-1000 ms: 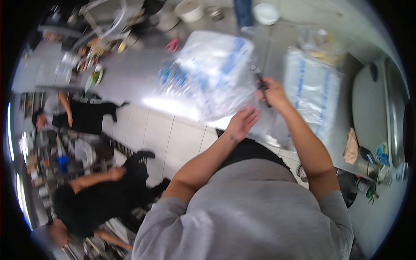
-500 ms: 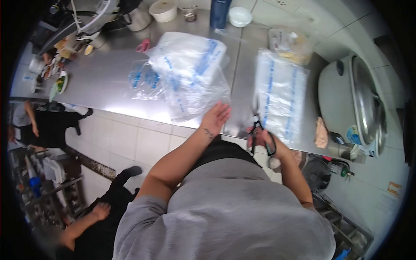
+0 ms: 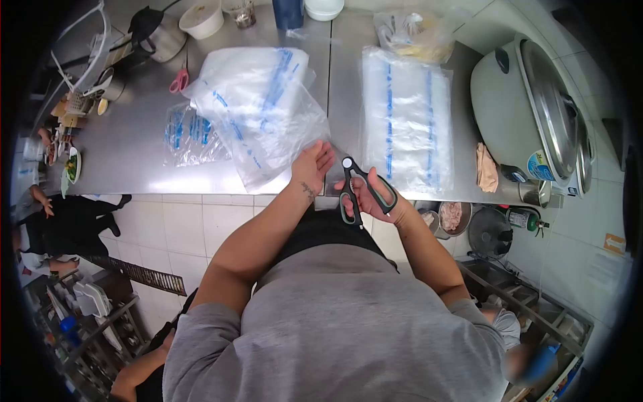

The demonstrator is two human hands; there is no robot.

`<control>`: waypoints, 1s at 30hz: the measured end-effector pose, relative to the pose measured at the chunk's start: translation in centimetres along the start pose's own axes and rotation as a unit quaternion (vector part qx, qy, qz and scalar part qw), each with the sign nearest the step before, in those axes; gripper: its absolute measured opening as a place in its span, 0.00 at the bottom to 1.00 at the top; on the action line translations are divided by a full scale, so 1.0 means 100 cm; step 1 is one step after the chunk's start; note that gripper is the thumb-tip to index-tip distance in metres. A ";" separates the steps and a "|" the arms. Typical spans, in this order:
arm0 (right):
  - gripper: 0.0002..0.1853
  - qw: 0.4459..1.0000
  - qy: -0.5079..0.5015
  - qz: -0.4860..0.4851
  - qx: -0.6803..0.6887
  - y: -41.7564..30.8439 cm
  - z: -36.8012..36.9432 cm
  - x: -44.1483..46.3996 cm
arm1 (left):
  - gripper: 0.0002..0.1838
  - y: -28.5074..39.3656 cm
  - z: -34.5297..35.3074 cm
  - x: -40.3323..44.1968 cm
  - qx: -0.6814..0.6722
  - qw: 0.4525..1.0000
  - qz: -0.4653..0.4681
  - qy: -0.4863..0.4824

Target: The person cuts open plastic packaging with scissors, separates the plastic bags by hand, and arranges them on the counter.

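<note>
My right hand (image 3: 370, 197) holds a pair of scissors (image 3: 385, 191) with black and green handles, at the counter's front edge. The handles are spread apart and the pivot points away from me; the blades are hard to make out against the steel. Just to the left, my left hand (image 3: 312, 165) is turned palm up, fingers loosely extended beside the lower right corner of a stack of clear plastic bags (image 3: 251, 87) with blue print. Whether it touches the plastic, I cannot tell. A second flat stack of printed plastic bags (image 3: 408, 120) lies to the right.
Pink-handled scissors (image 3: 179, 82) and a small printed plastic packet (image 3: 187, 134) lie left of the bags. A large cooker (image 3: 506, 107) stands at right, near a tan cloth (image 3: 487, 167). Tubs, a blue container (image 3: 289, 13) and a kettle (image 3: 157, 35) line the back. Other people stand at left and behind.
The view has shifted, so the counter's things appear farther left. My right hand has brought the black and green scissors closer to my left hand, with the handles spread apart.
</note>
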State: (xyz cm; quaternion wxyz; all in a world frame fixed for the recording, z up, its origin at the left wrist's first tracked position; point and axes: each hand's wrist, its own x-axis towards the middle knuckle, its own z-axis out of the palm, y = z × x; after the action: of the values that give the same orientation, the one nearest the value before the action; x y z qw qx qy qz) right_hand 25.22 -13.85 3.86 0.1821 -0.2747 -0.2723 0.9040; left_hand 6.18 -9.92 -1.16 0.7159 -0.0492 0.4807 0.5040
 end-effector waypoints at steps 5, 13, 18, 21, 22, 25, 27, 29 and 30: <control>0.44 0.998 0.022 -0.032 0.053 0.002 -0.005 0.012 | 0.19 -0.004 0.006 -0.001 0.033 0.999 0.006 0.032; 0.33 0.981 0.178 -0.073 0.026 0.002 -0.002 0.000 | 0.18 0.040 -0.014 -0.048 0.386 0.914 0.071 -0.102; 0.31 0.977 0.199 -0.078 -0.004 0.000 0.005 -0.009 | 0.26 0.084 -0.050 -0.008 0.716 0.485 0.497 0.074; 0.28 0.978 0.191 -0.072 -0.037 -0.005 0.010 -0.011 | 0.30 0.099 -0.066 -0.006 0.763 0.433 0.480 0.027; 0.28 0.979 0.188 -0.066 -0.048 -0.006 0.014 -0.014 | 0.31 0.098 -0.068 -0.010 0.751 0.428 0.501 0.039; 0.27 0.978 0.190 -0.056 -0.065 -0.001 0.015 -0.011 | 0.32 0.086 -0.048 -0.020 0.717 0.421 0.555 0.026; 0.27 0.977 0.199 -0.045 -0.066 -0.001 0.017 -0.010 | 0.32 0.066 -0.022 -0.032 0.700 0.426 0.571 -0.046; 0.28 0.976 0.201 -0.045 -0.067 0.003 0.017 -0.009 | 0.29 0.044 -0.004 -0.031 0.689 0.434 0.573 -0.089; 0.28 0.976 0.202 -0.046 -0.066 0.005 0.018 -0.007 | 0.28 0.036 0.001 -0.025 0.681 0.436 0.582 -0.084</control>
State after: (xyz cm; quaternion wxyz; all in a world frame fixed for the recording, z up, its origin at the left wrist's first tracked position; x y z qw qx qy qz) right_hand 24.60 -15.32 5.11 0.2563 -0.4504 -0.3011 0.8005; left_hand 3.44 -9.76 2.24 0.0930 0.7882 0.5215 0.3133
